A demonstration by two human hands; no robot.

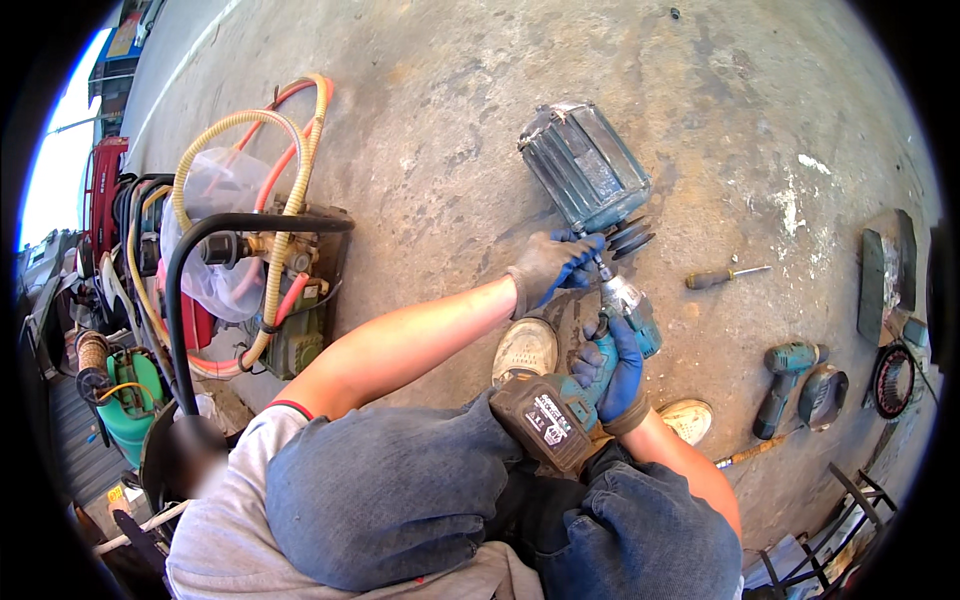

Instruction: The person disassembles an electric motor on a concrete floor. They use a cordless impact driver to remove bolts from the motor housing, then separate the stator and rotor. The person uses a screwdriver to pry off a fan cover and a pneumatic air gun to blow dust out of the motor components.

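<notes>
My right hand [622, 372], in a blue and grey work glove, is wrapped round the handle of a teal cordless impact wrench [628, 303]. Its large dark battery [543, 422] sits between my knees. The tool's nose points up toward the near end of a ribbed dark green electric motor [590, 165], which lies on the concrete with a black pulley [631, 237] at its near right corner. My left hand [558, 265], gloved too, has its fingers closed at the motor's near edge, beside the wrench's tip. What those fingers pinch is hidden.
A screwdriver [728, 278] lies right of the motor. Farther right are a second cordless tool [787, 385], a dark ring-shaped part [823, 397] and a copper-wound stator [893, 381]. A pump machine [300, 330] with a black frame and looping hoses [275, 270] stands at left.
</notes>
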